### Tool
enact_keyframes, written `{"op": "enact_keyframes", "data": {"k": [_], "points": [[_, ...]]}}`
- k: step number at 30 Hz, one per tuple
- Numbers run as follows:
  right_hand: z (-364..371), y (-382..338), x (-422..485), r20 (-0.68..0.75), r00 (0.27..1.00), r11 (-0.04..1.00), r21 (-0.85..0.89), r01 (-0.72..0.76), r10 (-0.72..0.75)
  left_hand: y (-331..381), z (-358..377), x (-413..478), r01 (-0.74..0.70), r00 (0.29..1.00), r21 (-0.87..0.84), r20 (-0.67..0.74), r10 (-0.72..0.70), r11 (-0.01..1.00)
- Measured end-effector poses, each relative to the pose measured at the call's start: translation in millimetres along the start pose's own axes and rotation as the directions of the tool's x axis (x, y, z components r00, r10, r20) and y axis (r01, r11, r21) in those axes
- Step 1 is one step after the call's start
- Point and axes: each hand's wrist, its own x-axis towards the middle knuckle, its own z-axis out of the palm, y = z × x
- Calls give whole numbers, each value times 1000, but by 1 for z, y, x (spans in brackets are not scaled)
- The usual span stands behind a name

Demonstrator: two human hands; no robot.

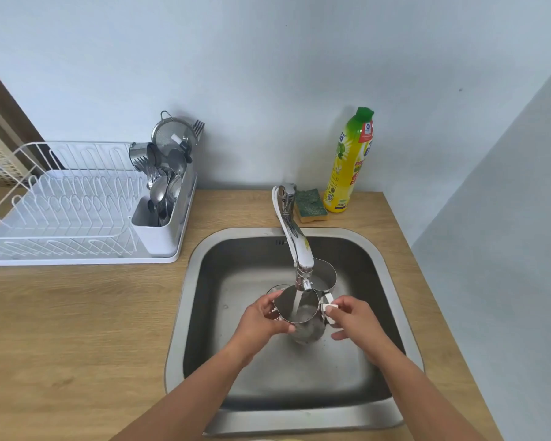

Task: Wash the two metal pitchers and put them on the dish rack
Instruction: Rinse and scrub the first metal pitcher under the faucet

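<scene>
So you've got the first pitcher [299,308] held in the sink [185,313], right under the faucet [295,246], mouth up, with what looks like a thin stream of water running into it. Your left hand [261,319] is wrapped round the side of the body away from the handle, and your right hand [353,316] has its grip clamped on the handle, thumb on top. Solid two-handed hold, nothing loose there.

The second pitcher [323,275] is sitting in the sink just behind the faucet spout, partly hidden by it, not washed yet as far as I can tell.

For doing this step well: I'd keep the mouth centered under the faucet so the water lands inside and doesn't bounce off the rim. Tilt and roll the pitcher slowly so the whole inner wall gets rinsed, then dump it away from yourself. Wet steel gets slippery, so don't ease off on the handle.

The sponge [310,205] and the soap bottle [349,160] are on the tabletop just behind the faucet, off to its right. The dish rack [61,211] is well off to the left of the faucet, with open slots beside the cutlery holder [159,218].
</scene>
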Motion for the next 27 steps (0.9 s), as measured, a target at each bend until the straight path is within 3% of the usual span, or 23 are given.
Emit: {"op": "enact_keyframes", "data": {"k": [4, 6, 9, 12, 15, 20, 27], "points": [[15, 5, 7, 29, 999, 985, 167, 35, -40, 1, -8, -6, -172, 963, 266, -157, 219, 949], [19, 4, 8, 72, 997, 979, 203, 12, -27, 2, -13, -8, -194, 951, 309, -175, 256, 931], [13, -4, 10, 123, 992, 992, 116, -39, 24, 3, -14, -9, -136, 975, 199, -145, 167, 970], [6, -10, 17, 59, 998, 997, 80, -22, 17, 4, -6, -10, -129, 981, 130, -128, 145, 983], [14, -12, 17, 40, 999, 993, 112, 21, -25, 9, -6, -11, -169, 968, 156, -157, 193, 973], [18, -5, 12, 140, 988, 996, 61, -66, 57, -1, -18, -13, -108, 985, 166, -118, 129, 980], [21, -2, 17, 54, 998, 988, 151, -43, 35, 7, -10, -12, -123, 978, 199, -144, 153, 972]]}}
